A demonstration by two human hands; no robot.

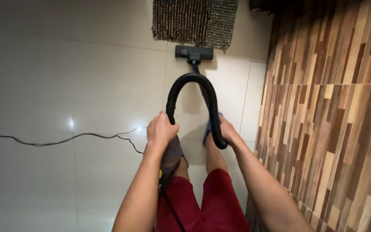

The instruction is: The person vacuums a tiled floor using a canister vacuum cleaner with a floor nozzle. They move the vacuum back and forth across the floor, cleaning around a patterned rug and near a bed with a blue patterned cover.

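A black ribbed vacuum hose (194, 83) arches up in front of me and runs down to a black floor nozzle (194, 52) at the near edge of a woven brown mat (194, 19). My left hand (161, 129) grips the left end of the hose where it joins the grey vacuum body (171, 157) held against my leg. My right hand (227, 131) holds the right leg of the hose near its lower end.
A thin black power cord (56, 141) snakes over the pale floor tiles to the left. A wall of wood-pattern tiles (331, 120) rises close on the right. My legs in red shorts (211, 202) and blue slippers stand below the hose.
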